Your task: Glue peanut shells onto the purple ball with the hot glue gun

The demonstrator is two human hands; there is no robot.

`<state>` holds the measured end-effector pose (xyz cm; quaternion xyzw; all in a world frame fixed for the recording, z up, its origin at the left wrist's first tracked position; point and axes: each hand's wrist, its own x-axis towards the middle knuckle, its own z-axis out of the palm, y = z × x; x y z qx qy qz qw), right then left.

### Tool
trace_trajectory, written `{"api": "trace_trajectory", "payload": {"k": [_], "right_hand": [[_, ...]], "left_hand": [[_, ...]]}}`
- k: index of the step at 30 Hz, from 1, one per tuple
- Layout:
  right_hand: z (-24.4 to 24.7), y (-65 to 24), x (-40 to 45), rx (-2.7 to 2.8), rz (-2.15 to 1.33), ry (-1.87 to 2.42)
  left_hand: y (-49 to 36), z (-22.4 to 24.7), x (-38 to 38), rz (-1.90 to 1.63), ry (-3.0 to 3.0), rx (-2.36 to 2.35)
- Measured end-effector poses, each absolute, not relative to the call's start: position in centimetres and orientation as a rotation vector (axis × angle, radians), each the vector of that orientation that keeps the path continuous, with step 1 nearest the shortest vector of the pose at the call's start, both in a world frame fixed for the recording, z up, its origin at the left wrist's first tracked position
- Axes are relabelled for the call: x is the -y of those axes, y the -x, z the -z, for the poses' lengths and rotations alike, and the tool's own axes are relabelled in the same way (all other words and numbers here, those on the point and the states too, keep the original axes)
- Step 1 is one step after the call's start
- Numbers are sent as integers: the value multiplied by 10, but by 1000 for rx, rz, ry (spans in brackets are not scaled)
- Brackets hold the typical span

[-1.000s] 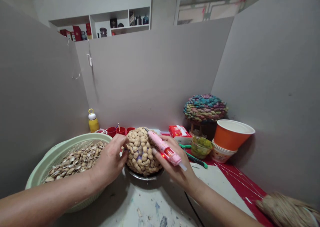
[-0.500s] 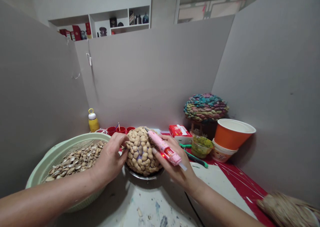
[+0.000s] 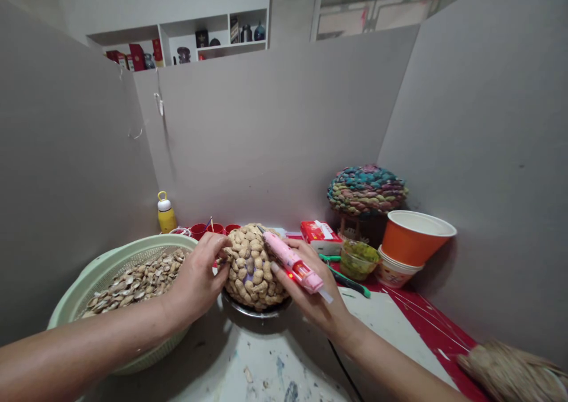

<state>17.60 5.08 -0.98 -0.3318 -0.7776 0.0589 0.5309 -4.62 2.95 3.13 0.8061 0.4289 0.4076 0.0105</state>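
A rounded form covered in peanut shells rests in a shallow metal bowl at the middle of the table. Small purple patches show between the shells. My left hand is at the left side of the form, its fingers bent against the shells; whether it pinches a loose piece is hidden. In my right hand is a pink glue gun with a small red light, its tip at the upper part of the form. My right fingers also rest against the form's right side.
Left, a green basket holds shells. Behind are a yellow bottle and red cups. Right stand a green bowl, green-handled pliers, orange paper buckets and a colourful woven piece. A cord crosses the table.
The whole view has shifted very slightly. Both hands, the glue gun and the shell-covered form keep the same places relative to each other.
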Motion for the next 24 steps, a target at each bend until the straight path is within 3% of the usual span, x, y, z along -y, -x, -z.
{"api": "trace_trajectory", "payload": {"k": [8, 24], "right_hand": [[9, -176, -50, 1866, -164, 794], [10, -176, -51, 1870, -154, 792]], "left_hand": [[45, -42, -21, -1236, -2245, -1404], [52, -52, -35, -1295, -1002, -1239]]}}
